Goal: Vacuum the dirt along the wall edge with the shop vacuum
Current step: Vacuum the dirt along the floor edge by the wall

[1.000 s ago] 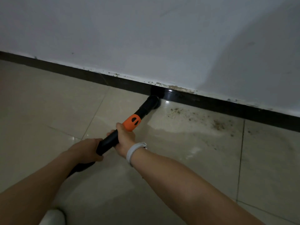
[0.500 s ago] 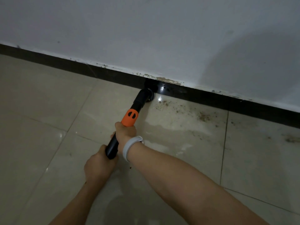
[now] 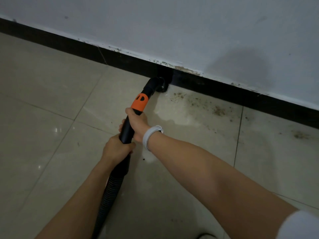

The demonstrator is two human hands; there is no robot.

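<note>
White wall (image 3: 172,23) and black baseboard (image 3: 86,50) ran far left to right over tile floor (image 3: 43,118), open on the near side. Left hand (image 3: 117,149) and right hand (image 3: 138,125) both gripped the black wand (image 3: 126,130), its nozzle (image 3: 158,85) touching the baseboard. Dirt (image 3: 198,102) lay right of the nozzle; a fast sweep could likely scatter it or scuff the baseboard.

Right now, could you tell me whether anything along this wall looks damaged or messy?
Yes: brown dirt is scattered on the tiles right of the vacuum nozzle, and the wall paint is chipped above the black baseboard.
</note>
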